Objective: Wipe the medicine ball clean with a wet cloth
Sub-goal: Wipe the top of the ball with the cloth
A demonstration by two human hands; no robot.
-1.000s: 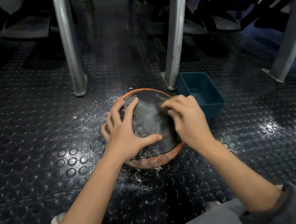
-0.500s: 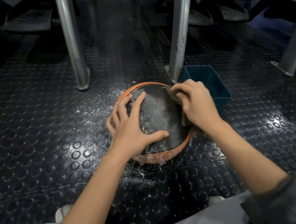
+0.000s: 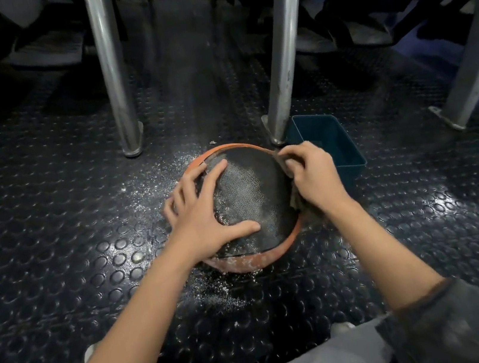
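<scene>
We are steadying the medicine ball (image 3: 249, 192), sitting on the studded floor (image 3: 84, 237) beside a teal bin (image 3: 335, 141), with our left hand (image 3: 203, 218) spread flat, fingers apart. Our right hand (image 3: 312, 176) is clamping the cloth (image 3: 294, 202) against its right side.

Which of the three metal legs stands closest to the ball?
The middle leg, its foot just behind the ball and beside the blue tub. The left leg and the right leg stand farther off.
</scene>
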